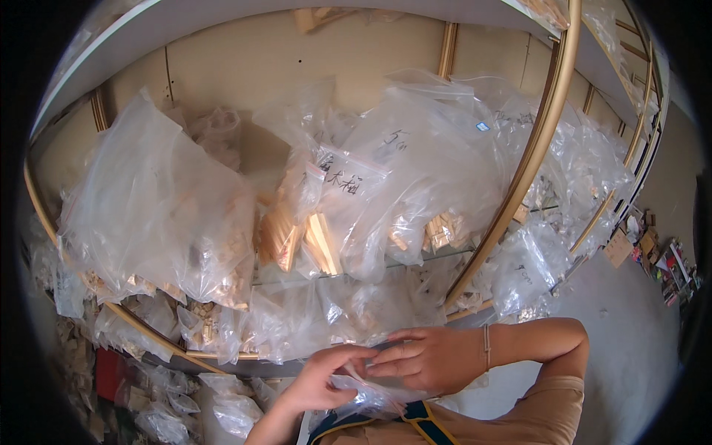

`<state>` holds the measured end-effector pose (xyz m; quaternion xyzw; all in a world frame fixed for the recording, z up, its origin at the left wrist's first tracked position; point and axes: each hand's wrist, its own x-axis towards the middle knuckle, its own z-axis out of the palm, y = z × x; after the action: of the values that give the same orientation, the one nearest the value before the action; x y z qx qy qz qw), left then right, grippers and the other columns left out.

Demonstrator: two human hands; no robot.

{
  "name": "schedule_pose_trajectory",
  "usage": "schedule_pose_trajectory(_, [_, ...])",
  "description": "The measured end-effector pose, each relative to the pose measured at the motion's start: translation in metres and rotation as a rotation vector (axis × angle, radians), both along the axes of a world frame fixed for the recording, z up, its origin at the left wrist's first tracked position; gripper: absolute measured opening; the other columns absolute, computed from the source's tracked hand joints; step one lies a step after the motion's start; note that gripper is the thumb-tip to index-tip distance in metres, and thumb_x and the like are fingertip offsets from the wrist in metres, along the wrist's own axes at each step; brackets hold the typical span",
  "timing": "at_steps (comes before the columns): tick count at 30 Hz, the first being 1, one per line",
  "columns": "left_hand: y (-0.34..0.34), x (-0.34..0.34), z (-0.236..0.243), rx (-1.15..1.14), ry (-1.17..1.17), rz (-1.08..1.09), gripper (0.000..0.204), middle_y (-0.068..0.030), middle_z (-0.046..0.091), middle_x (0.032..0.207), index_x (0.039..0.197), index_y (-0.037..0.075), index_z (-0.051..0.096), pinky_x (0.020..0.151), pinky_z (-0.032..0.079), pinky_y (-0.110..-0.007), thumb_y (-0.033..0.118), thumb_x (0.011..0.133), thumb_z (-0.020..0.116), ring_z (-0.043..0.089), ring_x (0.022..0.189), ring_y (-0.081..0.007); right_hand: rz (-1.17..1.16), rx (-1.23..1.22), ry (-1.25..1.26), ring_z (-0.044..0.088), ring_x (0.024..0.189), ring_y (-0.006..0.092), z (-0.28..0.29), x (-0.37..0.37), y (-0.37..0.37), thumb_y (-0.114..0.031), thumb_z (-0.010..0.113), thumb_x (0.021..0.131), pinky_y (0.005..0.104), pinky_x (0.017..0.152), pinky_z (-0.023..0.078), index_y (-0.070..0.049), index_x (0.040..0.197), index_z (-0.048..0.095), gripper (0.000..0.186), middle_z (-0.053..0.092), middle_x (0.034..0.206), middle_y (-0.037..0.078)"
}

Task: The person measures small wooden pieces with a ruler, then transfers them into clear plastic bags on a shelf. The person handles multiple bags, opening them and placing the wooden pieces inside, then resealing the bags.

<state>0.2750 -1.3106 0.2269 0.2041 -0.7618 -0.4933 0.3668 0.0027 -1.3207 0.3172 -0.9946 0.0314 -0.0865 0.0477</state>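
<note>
Apparently pinching, with the left hand (322, 380), a clear plastic bag (365, 399) near the tan shirt (493, 421). Probably light, soft and slippery; best taken by the upper edge. Farther right, holding the right hand (439, 361) over it; cannot tell whether gripping.

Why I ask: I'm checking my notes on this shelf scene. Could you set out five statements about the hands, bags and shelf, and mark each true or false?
1. The left hand and right hand are both at a clear plastic bag. True.
2. A bracelet is on the left wrist. False: the bracelet is on the right wrist.
3. A gold-coloured post curves up in front of the shelf. True.
4. The large bag at the shelf's left is solid black. False: that large bag is cloudy, see-through plastic.
5. The right sleeve is bright red. False: the sleeve is tan.
</note>
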Motion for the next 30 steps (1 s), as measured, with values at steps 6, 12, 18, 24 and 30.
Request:
schedule_pose_trajectory(6, [-0.001,-0.009,0.008,-0.382,0.069,0.51,0.038,-0.0079,0.066,0.078,0.102,0.004,0.075,0.059,0.051,-0.032,0.003,0.065,0.072,0.065,0.065,-0.0206,-0.221,0.226,-0.317,0.065,0.118,0.0358,0.067,-0.047,-0.071,-0.013,0.069,0.091,0.0483,0.102,0.051,-0.005,0.111,0.068,0.021,0.065,0.134,0.019])
schedule_pose_trajectory(12, [-0.011,-0.012,0.026,-0.6,-0.134,0.551,0.047,-0.0078,0.064,0.078,0.11,0.005,0.074,0.056,0.053,-0.034,0.007,0.063,0.07,0.063,0.059,-0.0238,-0.837,-0.477,-0.265,0.066,0.113,0.0369,0.137,-0.031,-0.173,-0.021,0.064,0.094,0.0434,0.097,0.052,-0.003,0.114,0.068,0.028,0.07,0.121,0.018])
schedule_pose_trajectory(18, [-0.052,0.002,0.041,-0.549,-0.311,0.461,0.087,-0.0149,0.069,0.09,0.149,0.006,0.052,0.065,0.057,-0.042,0.001,0.064,0.07,0.068,0.071,-0.0322,-1.125,-0.415,0.007,0.068,0.11,0.0324,0.15,0.006,-0.241,-0.025,0.07,0.092,0.041,0.094,0.054,-0.003,0.116,0.069,0.033,0.072,0.119,0.015])
schedule_pose_trajectory(24, [-0.113,-0.006,0.05,-0.521,-0.588,0.444,0.103,-0.0224,0.071,0.099,0.162,0.003,0.021,0.077,0.057,-0.049,0.006,0.072,0.072,0.07,0.084,-0.0426,-0.536,0.496,-0.283,0.072,0.1,0.0294,0.161,0.047,-0.252,-0.013,0.075,0.082,0.0383,0.087,0.056,-0.002,0.117,0.07,0.036,0.074,0.11,0.015])
schedule_pose_trajectory(30, [-0.119,0.022,0.025,-0.277,-0.378,0.658,0.111,-0.0245,0.07,0.096,0.163,-0.002,-0.003,0.075,0.056,-0.048,0.003,0.078,0.067,0.069,0.084,-0.0439,-1.233,-0.593,-0.281,0.068,0.102,0.0191,0.178,0.005,-0.235,-0.016,0.074,0.088,0.0312,0.089,0.055,0.002,0.116,0.068,0.034,0.072,0.113,0.014])
